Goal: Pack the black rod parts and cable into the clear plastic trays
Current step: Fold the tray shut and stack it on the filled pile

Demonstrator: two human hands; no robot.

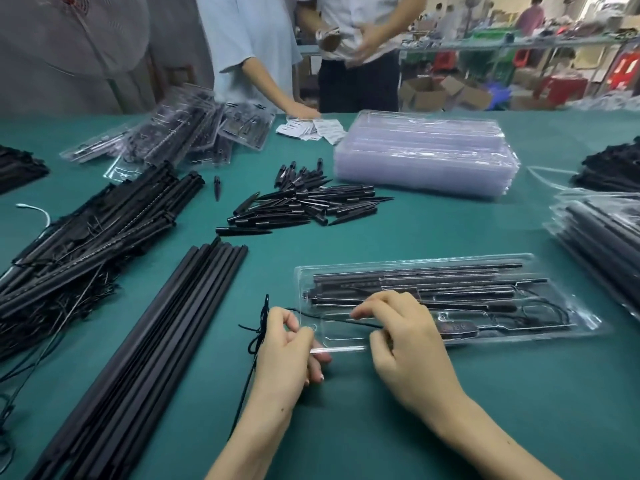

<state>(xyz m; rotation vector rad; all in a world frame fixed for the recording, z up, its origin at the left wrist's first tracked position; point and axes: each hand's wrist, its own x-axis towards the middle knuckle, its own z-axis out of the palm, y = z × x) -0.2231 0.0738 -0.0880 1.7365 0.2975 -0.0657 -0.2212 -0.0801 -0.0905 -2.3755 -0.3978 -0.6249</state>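
Black cable (346,321) is pinched in both my left hand (287,344) and right hand (398,337), so it tucks into the clear tray (554,261).

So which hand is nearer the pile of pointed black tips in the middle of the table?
Left. The left hand lies below the pile of pointed tips, at the clear tray's left end; the right hand rests further right, over the tray.

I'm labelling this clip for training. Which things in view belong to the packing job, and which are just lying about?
In the job:
left hand and right hand, pinching the black cable
clear tray with rods
loose long rods
pointed tips
empty tray stack

Lying about:
paper slips
cardboard boxes
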